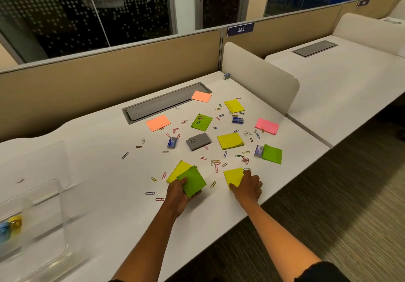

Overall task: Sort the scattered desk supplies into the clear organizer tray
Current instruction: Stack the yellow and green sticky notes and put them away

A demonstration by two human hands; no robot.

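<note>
My left hand (178,194) grips a green sticky-note pad (192,182), lifted slightly over a yellow pad (178,170) lying on the white desk. My right hand (248,186) presses on another yellow pad (233,176) near the desk's front edge, fingers curled over its near corner. Whether that pad is gripped or only touched is unclear. The clear organizer tray (43,222) stands at the far left and holds blue and yellow items (11,227). Orange, pink, green and yellow pads, several coloured paper clips (217,163) and small blue staple boxes (172,142) lie scattered further back.
A grey card box (198,141) lies mid-desk. A grey cable slot (164,103) runs along the back, partly under an orange pad (201,96). A white divider panel (260,78) bounds the right side. The desk edge runs close under my right hand.
</note>
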